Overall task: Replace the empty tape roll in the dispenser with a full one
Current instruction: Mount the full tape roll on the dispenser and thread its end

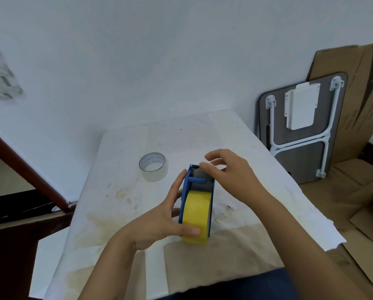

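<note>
A blue tape dispenser (188,187) stands on the white table (120,191) with a full yellow tape roll (197,210) seated in it. My left hand (159,219) grips the dispenser's left side, thumb pressed on the yellow roll. At the dispenser's far end, by the grey roller and toothed cutter, my right hand (226,172) has its fingertips pinched together. Whether tape is between them I cannot tell. A nearly empty pale roll (153,166) lies flat on the table, to the left and beyond the dispenser, apart from both hands.
The table is covered with stained white and brown paper. A folded lap table (300,131) and flattened cardboard (359,105) lean against the wall on the right. A dark wooden frame (29,169) runs along the left.
</note>
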{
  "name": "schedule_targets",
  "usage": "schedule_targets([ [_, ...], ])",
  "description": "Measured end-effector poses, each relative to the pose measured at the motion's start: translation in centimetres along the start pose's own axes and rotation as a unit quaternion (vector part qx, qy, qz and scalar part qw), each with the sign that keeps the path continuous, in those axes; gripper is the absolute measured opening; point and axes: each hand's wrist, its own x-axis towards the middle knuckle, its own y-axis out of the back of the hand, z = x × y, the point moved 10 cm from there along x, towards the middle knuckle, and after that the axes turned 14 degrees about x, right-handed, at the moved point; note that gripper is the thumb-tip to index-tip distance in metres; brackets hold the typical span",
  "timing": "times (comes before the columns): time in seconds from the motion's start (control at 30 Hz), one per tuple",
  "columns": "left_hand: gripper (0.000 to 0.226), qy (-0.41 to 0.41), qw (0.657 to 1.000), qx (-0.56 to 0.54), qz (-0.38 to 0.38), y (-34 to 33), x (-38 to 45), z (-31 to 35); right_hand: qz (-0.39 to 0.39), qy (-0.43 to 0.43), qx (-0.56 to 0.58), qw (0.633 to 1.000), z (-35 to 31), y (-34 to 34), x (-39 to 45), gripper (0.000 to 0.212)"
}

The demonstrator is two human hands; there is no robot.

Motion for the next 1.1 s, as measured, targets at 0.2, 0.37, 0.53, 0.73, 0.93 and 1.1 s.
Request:
schedule_targets([
  [0.2, 0.118, -0.015, 1.000, -0.009, -0.005, -0.3, -0.1, 0.2, 0.010, 0.017, 0.004, 1.000, -0.5, 0.1, 0.3, 0.006],
  [0.37, 0.104, -0.021, 0.999, -0.036, 0.014, -0.1, 0.0, 0.4, 0.030, 0.058, -0.034, 0.997, -1.7, 0.4, 0.1, 0.007],
  [0.53, 0.068, 0.044, 0.995, -0.011, 0.085, 1.9, -0.1, -0.9, 0.051, 0.100, -0.046, 0.993, -3.0, 0.6, -0.4, 0.010],
  [0.73, 0.049, 0.089, 0.984, -0.091, 0.125, 1.5, 0.3, -1.6, 0.048, 0.134, -0.062, 0.988, -4.2, -0.1, -0.9, 0.012],
  [0.93, 0.053, 0.076, 0.985, -0.133, 0.076, -0.7, 1.5, -0.8, 0.046, 0.160, -0.091, 0.982, -4.6, -0.5, -1.1, 0.013],
  [1.1, 0.035, 0.060, 0.983, -0.165, 0.060, -1.1, 1.7, -0.6, 0.037, 0.174, -0.122, 0.976, -4.8, -0.1, -0.8, 0.015],
])
